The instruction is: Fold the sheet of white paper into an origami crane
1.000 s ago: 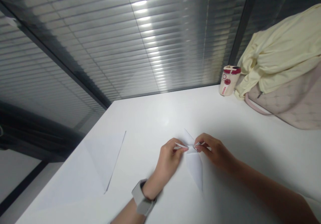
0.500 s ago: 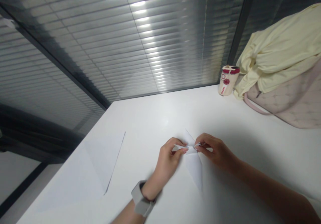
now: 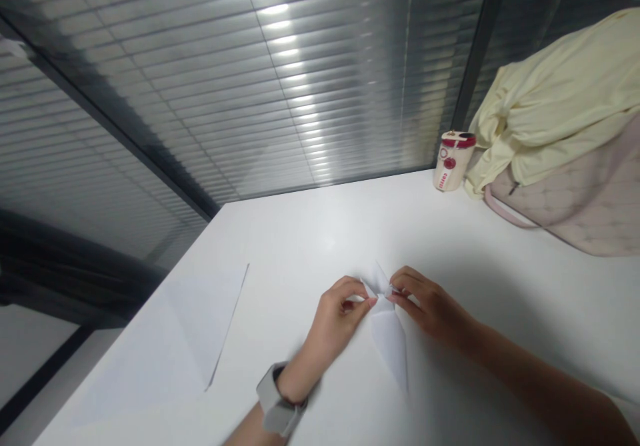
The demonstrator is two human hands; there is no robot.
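Two hands of ours show in the head view, with one folded white paper between them. Our left hand is drawn narrow, thumb and fingers pinching the paper's left flap; our right hand is likewise closed to a pinch, on the small fold at its right side. We see the long pointed end run below both hands, toward us, and a shorter point rise just beyond the fingertips. Whether the paper touches the table all along, we cannot tell.

Our surface is a smooth white table, brightly lit at its middle and shaded to the right of our right arm. Behind it we face slatted blinds crossed by dark frame bars, a streak of light reflected down the slats.

Counting the rest, we find one grey watch on our left wrist; white paper lying flat at the left, one sheet or several, we cannot tell; one cream-and-red cup upright near the far edge; and, just beside it, one pale pink bag with one yellow cloth draped over it.
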